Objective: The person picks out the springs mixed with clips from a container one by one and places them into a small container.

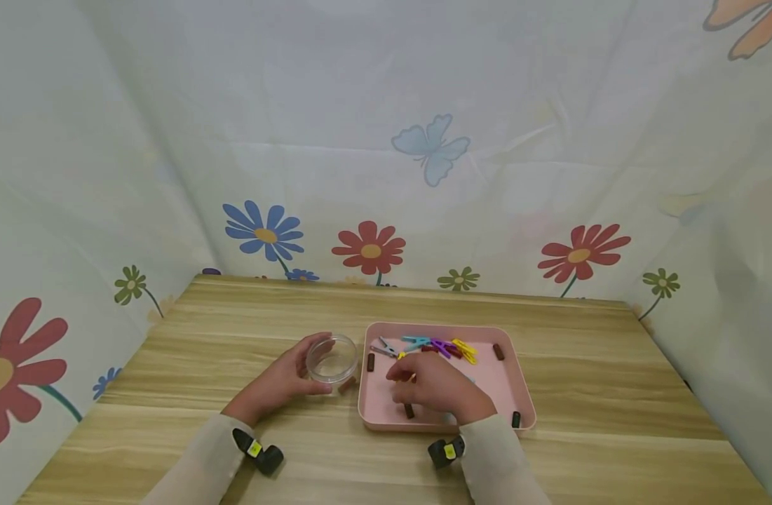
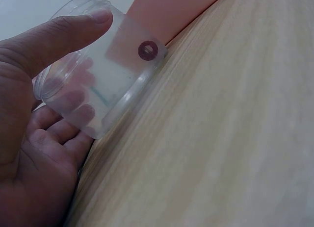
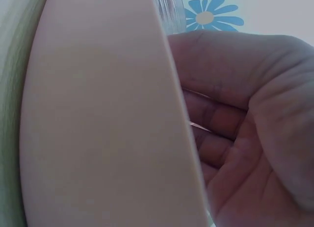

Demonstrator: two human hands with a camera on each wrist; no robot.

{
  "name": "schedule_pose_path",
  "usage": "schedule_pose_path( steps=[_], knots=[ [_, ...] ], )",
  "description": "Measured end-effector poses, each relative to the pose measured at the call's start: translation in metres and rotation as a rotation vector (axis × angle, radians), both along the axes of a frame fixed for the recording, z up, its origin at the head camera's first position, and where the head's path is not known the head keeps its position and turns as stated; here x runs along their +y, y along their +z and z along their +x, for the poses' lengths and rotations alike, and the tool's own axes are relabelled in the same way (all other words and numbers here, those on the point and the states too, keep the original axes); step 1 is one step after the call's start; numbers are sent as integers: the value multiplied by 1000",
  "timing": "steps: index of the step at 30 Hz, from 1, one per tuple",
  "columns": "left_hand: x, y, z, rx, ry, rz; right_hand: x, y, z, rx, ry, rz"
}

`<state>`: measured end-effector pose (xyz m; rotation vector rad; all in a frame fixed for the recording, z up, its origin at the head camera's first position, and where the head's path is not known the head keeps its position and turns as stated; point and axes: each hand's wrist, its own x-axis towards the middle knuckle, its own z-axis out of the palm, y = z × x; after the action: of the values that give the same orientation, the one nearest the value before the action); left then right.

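Observation:
My left hand (image 1: 291, 375) grips a clear plastic jar (image 2: 117, 85), its thumb along one side and its fingers round the other. The jar's round mouth (image 1: 332, 359) faces up toward the head camera. Through its wall, near the bottom, a small dark red-brown tube (image 2: 148, 50) shows end-on. My right hand (image 1: 432, 386) reaches into the pink tray (image 1: 447, 427) with bent fingers. Right below its fingers lies a dark brown tube (image 1: 409, 411). In the right wrist view the tray wall (image 3: 113, 114) hides those fingertips; I cannot tell whether they hold anything.
Clothespins in light blue (image 1: 416, 342), purple (image 1: 444, 347), yellow (image 1: 465, 351) and grey (image 1: 386, 346) lie at the tray's far side. More dark tubes rest near its left wall (image 1: 370, 362), right wall (image 1: 498, 352) and near right corner (image 1: 516, 419). A flowered cloth (image 1: 335, 168) hangs behind the wooden table (image 1: 587, 365).

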<state>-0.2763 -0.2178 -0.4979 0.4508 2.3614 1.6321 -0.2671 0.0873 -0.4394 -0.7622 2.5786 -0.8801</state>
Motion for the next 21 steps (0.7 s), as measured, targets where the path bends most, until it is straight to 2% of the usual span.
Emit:
schedule_pose_path(
  steps=[7,21],
  knots=[
    [-1,0,0,8,-5,-3,-1,-2,-1,-12,-10,22],
    [-1,0,0,-20,8,-2,-3,-6,1,-63,-79,79]
  ],
)
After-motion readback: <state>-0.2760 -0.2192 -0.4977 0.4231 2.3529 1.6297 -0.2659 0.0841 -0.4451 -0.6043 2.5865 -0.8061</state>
